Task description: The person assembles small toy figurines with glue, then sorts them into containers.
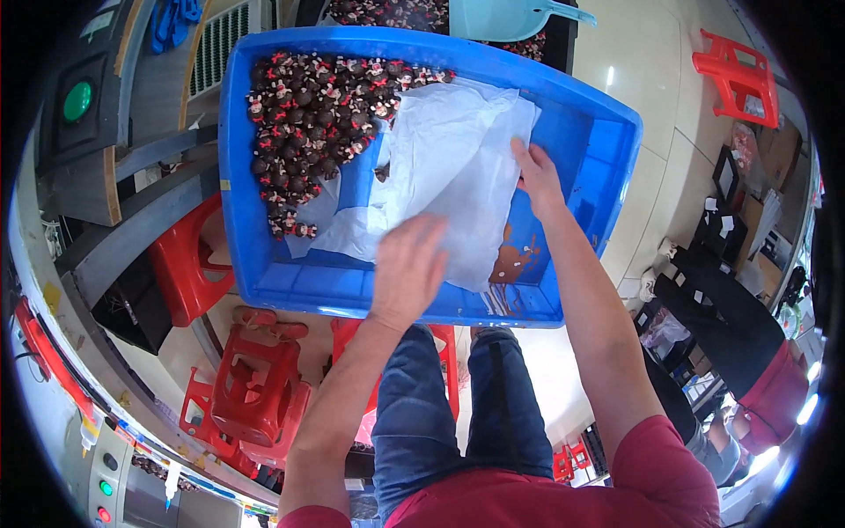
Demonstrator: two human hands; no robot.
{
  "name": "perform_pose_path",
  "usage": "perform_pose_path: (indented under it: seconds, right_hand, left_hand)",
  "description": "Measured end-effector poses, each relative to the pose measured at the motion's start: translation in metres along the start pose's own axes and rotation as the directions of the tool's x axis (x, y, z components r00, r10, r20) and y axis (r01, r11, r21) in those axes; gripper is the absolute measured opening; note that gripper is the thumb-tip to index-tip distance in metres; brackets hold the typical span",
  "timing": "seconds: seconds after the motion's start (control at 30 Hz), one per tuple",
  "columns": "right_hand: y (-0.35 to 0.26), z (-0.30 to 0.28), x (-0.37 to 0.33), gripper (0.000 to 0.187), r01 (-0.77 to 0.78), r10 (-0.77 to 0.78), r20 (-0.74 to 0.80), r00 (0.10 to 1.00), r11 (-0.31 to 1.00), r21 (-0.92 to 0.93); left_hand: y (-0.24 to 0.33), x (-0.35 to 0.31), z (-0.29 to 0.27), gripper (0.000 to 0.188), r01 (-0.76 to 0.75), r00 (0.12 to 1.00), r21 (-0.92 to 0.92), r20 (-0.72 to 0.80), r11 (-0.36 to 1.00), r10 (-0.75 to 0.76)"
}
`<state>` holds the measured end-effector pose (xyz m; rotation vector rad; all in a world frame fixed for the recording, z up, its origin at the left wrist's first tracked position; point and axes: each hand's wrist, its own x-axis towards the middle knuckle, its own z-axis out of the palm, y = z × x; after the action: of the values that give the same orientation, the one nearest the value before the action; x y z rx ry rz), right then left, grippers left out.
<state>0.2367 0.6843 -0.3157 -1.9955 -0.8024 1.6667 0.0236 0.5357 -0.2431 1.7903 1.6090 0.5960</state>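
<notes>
A large blue plastic bin [607,145] lies in front of me. In its left and far-left part is a pile of small dark, round-headed figurines [299,114] with red and white details. Thin, wrinkled white paper [453,145] covers the middle of the bin floor. My right hand [539,176] grips the right edge of the paper, thumb on top. My left hand [409,268] is over the paper's near part, its fingers smeared by motion. One loose dark figurine [382,172] rests at the paper's left edge.
Beyond the bin are more small figurines [392,12] and a light-blue scoop [502,19]. Brown stains [515,261] mark the bin's near-right floor. Red plastic stools [255,387] stand at lower left, and another red stool [738,75] at far right. A person in a red top [775,396] is at right.
</notes>
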Motion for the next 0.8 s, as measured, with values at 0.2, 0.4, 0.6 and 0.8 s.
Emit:
perform_pose_path:
  seconds: [0.2, 0.4, 0.6, 0.8]
  right_hand:
    - [0.059, -0.031, -0.007, 0.032, 0.079, -0.054, 0.139, 0.989, 0.98, -0.182]
    - [0.063, -0.068, -0.003, 0.03, 0.088, -0.093, 0.002, 0.996, 0.928, -0.362]
    - [0.064, -0.104, -0.003, 0.03, 0.158, -0.196, -0.047, 0.979, 0.892, -0.423]
    - [0.051, -0.098, -0.019, 0.028, 0.073, -0.299, -0.201, 0.933, 0.704, -0.707]
  left_hand:
    - [0.002, 0.036, 0.032, 0.061, 0.192, 0.943, 0.112, -0.295, 0.975, -0.151]
    - [-0.018, 0.034, 0.055, 0.064, 0.409, 0.91, 0.062, -0.109, 0.911, -0.401]
    - [0.003, 0.022, 0.069, 0.041, 0.086, 0.991, 0.126, 0.093, 0.988, -0.098]
    - [0.015, 0.001, 0.078, 0.053, 0.061, 0.908, 0.193, 0.398, 0.979, -0.135]
